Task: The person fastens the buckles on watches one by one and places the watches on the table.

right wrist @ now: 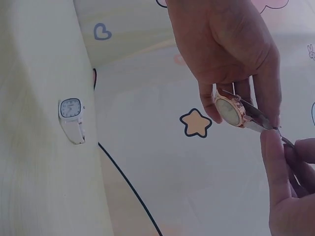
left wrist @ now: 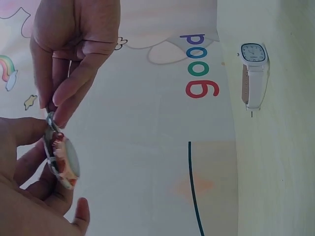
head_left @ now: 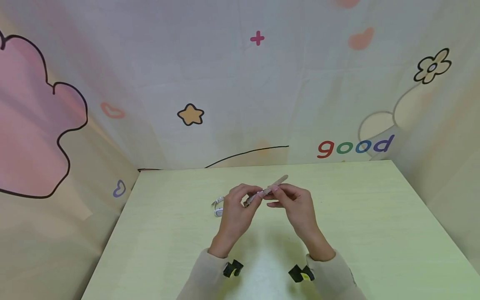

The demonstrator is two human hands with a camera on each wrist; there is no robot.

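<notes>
A wristwatch with a rose-gold case and a pale strap is held up between the two hands, above the table. My left hand grips it close to the case, fingers curled behind it. With thumb and fingertips, my right hand pinches the strap, whose free end points up and to the right in the head view. In the left wrist view, the watch face is seen nearly edge-on. Fingers cover much of the strap.
A second watch, white with a squarish dial, lies on the pale table, partly behind my left hand in the head view. A printed curtain stands along the table's back edge and both sides.
</notes>
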